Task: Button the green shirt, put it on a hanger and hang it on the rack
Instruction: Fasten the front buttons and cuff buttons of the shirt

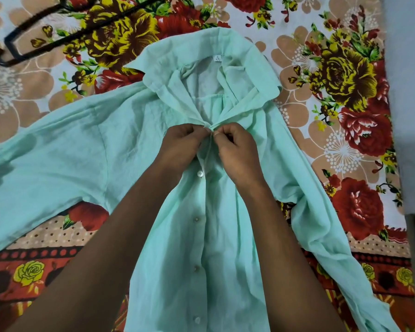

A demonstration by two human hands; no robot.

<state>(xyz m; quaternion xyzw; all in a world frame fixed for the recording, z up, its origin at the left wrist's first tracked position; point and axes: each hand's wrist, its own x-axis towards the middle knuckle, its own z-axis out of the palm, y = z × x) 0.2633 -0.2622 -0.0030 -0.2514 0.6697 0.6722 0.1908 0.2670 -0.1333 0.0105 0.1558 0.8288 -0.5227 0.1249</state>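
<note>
Green, thin and soft, the shirt is spread flat on the flowered sheet, and it will likely be light and floppy, so it is best held by the front edges near the buttons. Both arms are stretched forward over the shirt, and the left hand and right hand are brought close together just below the collar, each pinched on a front edge where the top button seems to be getting done up. Up and to the left of the collar, a black hanger is laid on the sheet.
</note>
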